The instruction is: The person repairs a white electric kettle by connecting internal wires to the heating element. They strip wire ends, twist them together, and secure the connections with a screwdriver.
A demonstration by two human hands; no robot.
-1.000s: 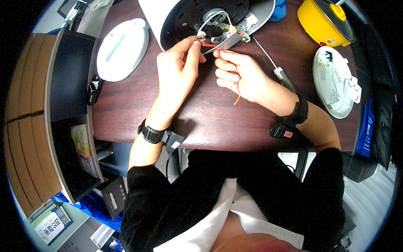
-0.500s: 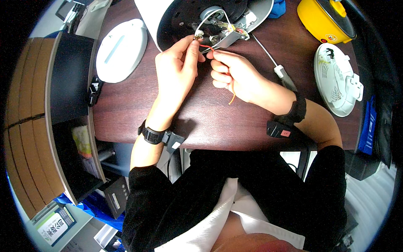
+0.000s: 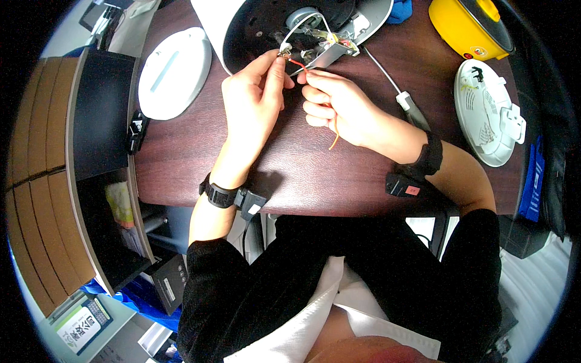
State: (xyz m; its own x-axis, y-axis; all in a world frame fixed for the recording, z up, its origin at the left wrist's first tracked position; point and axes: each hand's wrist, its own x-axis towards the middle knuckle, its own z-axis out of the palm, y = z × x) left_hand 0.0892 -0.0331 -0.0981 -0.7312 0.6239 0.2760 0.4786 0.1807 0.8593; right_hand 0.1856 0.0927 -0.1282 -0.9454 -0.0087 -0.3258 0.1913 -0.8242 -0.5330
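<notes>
An opened white appliance housing point(image 3: 209, 27) lies on the dark wooden table point(image 3: 175, 163), its dark underside showing exposed parts, a white wire loop and a metal bracket point(image 3: 327, 58). My left hand point(image 3: 254, 100) pinches at a small terminal with the end of a red wire point(image 3: 296, 62); exactly what sits between the fingertips is partly hidden. My right hand point(image 3: 336, 106) is curled round the same wire, thumb and index finger closed on it, with an orange length point(image 3: 333, 143) hanging below. A screwdriver point(image 3: 408, 104) lies right of my right hand, its shaft pointing toward the housing.
A white oval cover point(image 3: 174, 72) lies at left, another white cover point(image 3: 484, 112) at right. A yellow pot point(image 3: 460, 30) and blue cloth point(image 3: 400, 11) are at the back. A small black object point(image 3: 136, 133) sits by the left edge, beside shelving point(image 3: 103, 109).
Both hands and the housing have shifted slightly left and up in the picture over the last second. The hands keep their grip on the wire.
</notes>
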